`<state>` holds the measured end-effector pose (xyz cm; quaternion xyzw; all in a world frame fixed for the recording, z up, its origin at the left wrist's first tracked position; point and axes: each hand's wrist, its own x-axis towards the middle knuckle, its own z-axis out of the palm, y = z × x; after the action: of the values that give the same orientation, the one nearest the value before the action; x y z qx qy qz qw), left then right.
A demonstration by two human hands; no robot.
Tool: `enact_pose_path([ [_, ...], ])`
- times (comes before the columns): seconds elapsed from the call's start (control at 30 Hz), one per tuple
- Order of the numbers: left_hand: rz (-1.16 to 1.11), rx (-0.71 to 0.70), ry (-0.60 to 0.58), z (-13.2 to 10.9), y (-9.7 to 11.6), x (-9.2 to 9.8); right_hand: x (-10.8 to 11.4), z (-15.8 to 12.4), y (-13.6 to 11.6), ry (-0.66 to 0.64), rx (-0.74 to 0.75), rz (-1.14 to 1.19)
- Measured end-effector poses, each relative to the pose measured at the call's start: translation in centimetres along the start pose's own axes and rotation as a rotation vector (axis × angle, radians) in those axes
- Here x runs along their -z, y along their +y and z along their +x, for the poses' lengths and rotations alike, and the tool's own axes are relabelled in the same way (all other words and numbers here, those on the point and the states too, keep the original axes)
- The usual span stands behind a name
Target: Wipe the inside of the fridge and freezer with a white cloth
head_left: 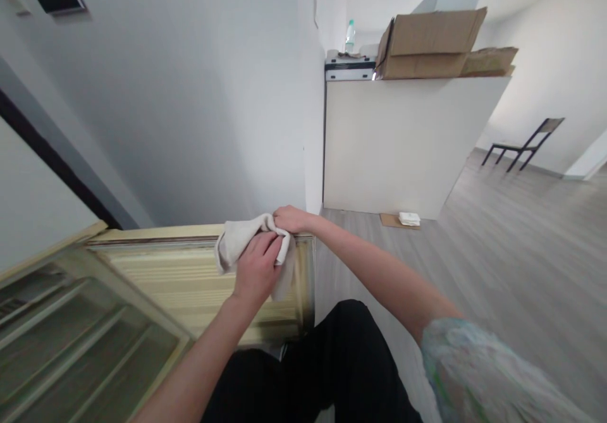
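A light beige cloth (241, 241) lies bunched over the rim of an open, yellowed refrigerator door (161, 268). My left hand (258, 265) is closed on the cloth, its fingers curled into the folds against the ribbed inner side of the door. At the door's outer corner, my right hand (294, 219) has its fingers bent down onto the cloth's edge; its fingertips are partly hidden. A dark, dirty-looking gasket (156, 242) runs along the door rim. To the left, the refrigerator's inside (90, 341) shows several shelves or drawers.
A white partition (398, 138) carries cardboard boxes (429, 40), a plastic bottle (349, 36) and a white and black case (351, 69). White packets (409, 219) lie on cardboard on the floor. A chair (524, 141) stands far right. My knees (351, 341) are close below the door.
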<state>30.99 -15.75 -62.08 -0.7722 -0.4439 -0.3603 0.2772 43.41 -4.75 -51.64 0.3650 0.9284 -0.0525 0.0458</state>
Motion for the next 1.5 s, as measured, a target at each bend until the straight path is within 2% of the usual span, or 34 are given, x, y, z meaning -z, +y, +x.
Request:
enact_pose_path([
  [0.07,0.038,-0.001,-0.011,-0.8,-2.2,0.9,-0.2,0.0,-0.1,0.006,0.018,-0.001],
  [0.17,0.136,0.145,0.017,-2.2,-5.7,2.5,-0.7,0.3,-0.2,0.024,0.026,0.014],
  [0.23,0.147,0.212,0.023,-2.5,-6.0,3.0,-1.0,0.4,-0.2,0.031,0.024,0.014],
  [0.3,0.099,0.191,0.011,-2.2,-4.1,2.8,-1.1,0.5,-0.3,0.037,0.042,0.010],
  [0.43,-0.014,0.037,0.011,-1.3,2.3,0.5,-0.8,-0.1,-0.5,0.043,0.087,-0.023],
  [0.5,0.016,-0.012,0.044,-1.5,4.1,-0.7,-0.8,-0.4,-0.7,0.034,0.074,-0.029],
  [0.53,0.035,-0.034,0.054,-1.8,4.2,-1.0,-0.8,-0.5,-0.7,0.030,0.060,-0.017],
  [0.6,0.068,-0.060,0.053,-2.9,3.0,-1.1,-1.0,-0.5,-0.8,0.035,0.027,0.022],
  [0.67,0.092,-0.043,0.038,-4.1,0.5,-0.4,-1.2,-0.5,-0.7,0.049,0.022,0.062],
  [0.77,0.154,0.117,0.022,-5.4,-3.3,1.5,-1.3,-0.4,-0.6,0.037,-0.001,0.136],
  [0.83,0.197,0.234,0.004,-5.4,-3.9,2.5,-1.2,-0.6,-0.7,0.029,-0.011,0.168],
  [0.9,0.169,0.275,-0.026,-4.6,-2.5,2.8,-1.1,-0.8,-0.9,0.031,-0.010,0.166],
  [1.0,-0.012,0.204,-0.121,-2.9,2.1,1.9,-1.0,-1.3,-1.4,0.021,-0.013,0.146],
  [1.07,-0.080,0.199,-0.153,-2.1,4.4,1.0,-0.9,-1.6,-1.7,0.007,-0.015,0.136],
  [1.13,-0.085,0.195,-0.166,-2.2,4.5,0.5,-1.0,-1.7,-1.7,0.001,-0.007,0.126],
  [1.17,-0.078,0.206,-0.163,-2.6,3.5,0.6,-1.0,-1.6,-1.7,0.002,-0.005,0.125],
  [1.23,-0.057,0.275,-0.135,-4.2,-0.5,1.5,-1.1,-1.5,-1.6,0.011,-0.012,0.142],
  [1.3,-0.011,0.412,-0.104,-6.2,-6.0,3.3,-1.2,-1.4,-1.6,0.021,-0.038,0.174],
  [1.4,0.138,0.570,-0.124,-8.4,-13.8,6.3,-1.3,-1.3,-1.6,0.022,-0.062,0.201],
  [1.47,0.226,0.639,-0.134,-8.9,-16.3,7.6,-1.3,-1.3,-1.7,0.026,-0.064,0.209],
  [1.5,0.243,0.649,-0.141,-8.8,-16.3,7.9,-1.4,-1.3,-1.7,0.029,-0.065,0.211],
])
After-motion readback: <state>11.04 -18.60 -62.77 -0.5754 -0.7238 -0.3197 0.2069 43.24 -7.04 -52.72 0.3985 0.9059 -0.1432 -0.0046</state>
